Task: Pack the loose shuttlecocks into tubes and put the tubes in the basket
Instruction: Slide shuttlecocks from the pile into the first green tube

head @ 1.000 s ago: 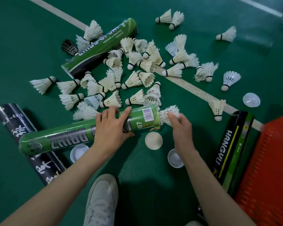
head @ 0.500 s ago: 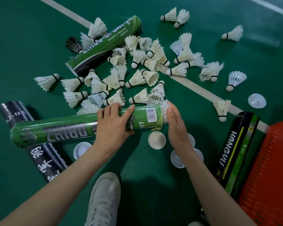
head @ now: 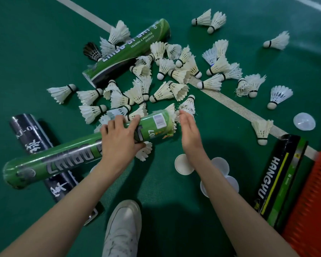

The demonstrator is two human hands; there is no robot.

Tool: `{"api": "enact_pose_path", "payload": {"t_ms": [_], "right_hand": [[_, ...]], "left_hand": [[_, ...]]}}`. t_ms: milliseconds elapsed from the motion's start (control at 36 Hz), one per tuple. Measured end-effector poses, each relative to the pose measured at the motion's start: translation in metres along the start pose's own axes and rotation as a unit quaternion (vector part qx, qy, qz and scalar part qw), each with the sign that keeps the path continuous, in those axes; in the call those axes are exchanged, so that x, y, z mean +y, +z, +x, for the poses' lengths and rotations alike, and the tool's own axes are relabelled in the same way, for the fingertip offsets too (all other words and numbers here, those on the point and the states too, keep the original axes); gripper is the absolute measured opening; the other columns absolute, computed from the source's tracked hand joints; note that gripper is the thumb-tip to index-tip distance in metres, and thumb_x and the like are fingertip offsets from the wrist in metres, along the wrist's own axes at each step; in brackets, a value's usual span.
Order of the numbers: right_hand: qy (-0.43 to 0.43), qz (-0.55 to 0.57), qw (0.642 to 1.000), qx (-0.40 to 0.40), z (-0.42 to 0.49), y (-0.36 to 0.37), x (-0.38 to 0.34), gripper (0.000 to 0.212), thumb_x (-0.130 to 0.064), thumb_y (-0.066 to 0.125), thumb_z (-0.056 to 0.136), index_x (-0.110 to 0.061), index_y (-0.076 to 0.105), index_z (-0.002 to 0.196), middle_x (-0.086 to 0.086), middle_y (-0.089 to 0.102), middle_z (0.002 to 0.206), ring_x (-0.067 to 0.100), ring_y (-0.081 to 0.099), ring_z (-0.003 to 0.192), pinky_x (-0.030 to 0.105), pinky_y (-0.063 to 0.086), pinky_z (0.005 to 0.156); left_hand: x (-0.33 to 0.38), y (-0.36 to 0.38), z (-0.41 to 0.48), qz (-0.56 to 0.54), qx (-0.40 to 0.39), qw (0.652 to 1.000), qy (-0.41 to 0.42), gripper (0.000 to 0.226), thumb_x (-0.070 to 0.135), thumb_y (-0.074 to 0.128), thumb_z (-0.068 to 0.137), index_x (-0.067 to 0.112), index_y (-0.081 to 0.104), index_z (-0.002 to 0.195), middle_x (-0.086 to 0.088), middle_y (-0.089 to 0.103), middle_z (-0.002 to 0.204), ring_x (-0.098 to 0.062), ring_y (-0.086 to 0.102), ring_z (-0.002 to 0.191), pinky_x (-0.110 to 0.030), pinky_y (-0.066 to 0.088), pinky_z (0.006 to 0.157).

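Observation:
My left hand [head: 120,139] grips a green shuttlecock tube [head: 63,156] near its open end and holds it tilted above the floor. White feathers of a shuttlecock [head: 173,115] stick out of that open end. My right hand [head: 188,127], fingers straight, presses flat against those feathers. Several loose white shuttlecocks [head: 161,93] lie scattered on the green court floor just beyond the tube. One more shuttlecock [head: 145,150] lies under my left hand. The orange basket [head: 311,210] shows at the right edge.
A second green tube [head: 130,51] lies among the shuttlecocks at the back. A black tube [head: 37,143] lies under the held one, and a black-green tube [head: 280,179] rests beside the basket. White tube caps [head: 182,165] and a clear cap [head: 304,121] lie on the floor. My white shoe [head: 122,229] is below.
My right hand pushed the shuttlecock deeper into the tube's open end and flattened against the feathers. The tube's open end rose and swung away from me.

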State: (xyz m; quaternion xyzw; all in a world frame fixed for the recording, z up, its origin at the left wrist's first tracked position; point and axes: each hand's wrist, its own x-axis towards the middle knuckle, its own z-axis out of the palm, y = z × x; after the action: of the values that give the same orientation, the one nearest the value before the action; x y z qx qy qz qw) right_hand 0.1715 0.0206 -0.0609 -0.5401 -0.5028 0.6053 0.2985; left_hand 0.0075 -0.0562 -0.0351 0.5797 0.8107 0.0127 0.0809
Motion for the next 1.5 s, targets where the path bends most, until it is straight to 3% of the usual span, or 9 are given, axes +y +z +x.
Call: {"api": "enact_pose_path", "payload": {"t_ms": [167,333,528,639,861,944,1139,1333,1500], "right_hand": [[0.032,-0.164,0.984,-0.062,0.045,-0.002,0.009,0.033,-0.017,0.043,0.100,-0.015,0.054,0.131,0.005,0.042,0.139,0.016,0.043,0.126,0.034,0.031,0.112],[0.099,-0.138,0.981,-0.091,0.055,0.006,0.011,0.036,-0.017,0.045,0.100,-0.018,0.052,0.135,0.002,0.039,0.149,0.019,0.039,0.135,0.044,0.034,0.112],[0.006,-0.091,0.995,0.038,0.032,-0.005,0.007,0.013,-0.008,0.061,0.091,-0.012,0.069,0.100,-0.005,0.066,0.095,0.007,0.060,0.087,0.027,0.051,0.086],[-0.073,-0.151,0.980,0.107,0.012,-0.016,0.006,0.011,-0.007,0.065,0.087,-0.018,0.062,0.086,-0.010,0.058,0.078,-0.006,0.051,0.063,0.005,0.039,0.060],[-0.159,-0.134,0.959,0.193,-0.016,-0.036,-0.005,0.025,-0.008,0.055,0.092,-0.028,0.056,0.107,-0.005,0.056,0.090,0.017,0.051,0.081,0.028,0.045,0.076],[-0.159,-0.141,0.954,0.212,-0.021,-0.043,-0.010,0.021,-0.010,0.056,0.092,-0.025,0.061,0.106,-0.010,0.055,0.091,0.022,0.050,0.098,0.022,0.040,0.083],[-0.076,0.008,0.992,0.100,-0.039,-0.042,-0.016,0.024,-0.005,0.053,0.094,-0.027,0.062,0.098,-0.008,0.062,0.084,0.000,0.059,0.078,0.022,0.048,0.079],[-0.056,-0.049,0.997,0.032,-0.046,-0.026,-0.012,0.039,-0.025,0.040,0.102,-0.025,0.040,0.141,-0.011,0.041,0.138,0.001,0.041,0.126,0.019,0.031,0.107],[-0.031,-0.004,0.999,-0.025,-0.048,-0.021,-0.005,0.045,-0.023,0.033,0.104,-0.026,0.027,0.148,-0.041,0.033,0.114,-0.041,0.033,0.093,-0.010,0.026,0.078]], "left_hand": [[-0.014,0.005,0.006,0.009,-0.017,1.000,-0.025,0.082,0.050,0.075,0.072,0.027,0.037,0.141,-0.014,0.040,0.120,-0.034,0.040,0.112,-0.044,0.029,0.096],[-0.018,0.007,0.006,0.005,-0.027,0.999,-0.029,0.082,0.051,0.075,0.072,0.027,0.036,0.141,-0.013,0.041,0.118,-0.033,0.041,0.110,-0.044,0.030,0.097],[-0.019,0.008,0.005,0.006,-0.023,1.000,-0.020,0.082,0.050,0.076,0.071,0.026,0.038,0.140,-0.013,0.042,0.116,-0.033,0.042,0.108,-0.044,0.030,0.095],[-0.013,0.005,0.001,0.000,-0.031,0.999,-0.016,0.081,0.054,0.071,0.075,0.029,0.033,0.141,-0.010,0.039,0.119,-0.030,0.040,0.112,-0.043,0.028,0.099],[-0.004,0.000,-0.014,-0.004,-0.006,1.000,0.005,0.081,0.054,0.073,0.072,0.027,0.038,0.141,-0.012,0.042,0.118,-0.032,0.042,0.108,-0.043,0.030,0.094],[-0.004,-0.002,-0.020,-0.013,-0.004,1.000,0.006,0.083,0.054,0.074,0.072,0.027,0.038,0.141,-0.013,0.043,0.119,-0.032,0.043,0.110,-0.044,0.030,0.096],[0.002,-0.003,-0.032,-0.029,0.013,0.999,0.021,0.085,0.053,0.077,0.068,0.025,0.041,0.140,-0.014,0.045,0.115,-0.034,0.045,0.106,-0.045,0.033,0.092],[0.011,-0.007,-0.033,-0.027,0.007,0.999,0.037,0.086,0.054,0.075,0.070,0.026,0.038,0.142,-0.013,0.045,0.118,-0.033,0.044,0.108,-0.044,0.033,0.093],[0.007,-0.008,-0.033,-0.027,0.016,0.999,0.037,0.086,0.053,0.077,0.068,0.024,0.042,0.140,-0.014,0.046,0.117,-0.034,0.045,0.107,-0.045,0.033,0.092]]}}
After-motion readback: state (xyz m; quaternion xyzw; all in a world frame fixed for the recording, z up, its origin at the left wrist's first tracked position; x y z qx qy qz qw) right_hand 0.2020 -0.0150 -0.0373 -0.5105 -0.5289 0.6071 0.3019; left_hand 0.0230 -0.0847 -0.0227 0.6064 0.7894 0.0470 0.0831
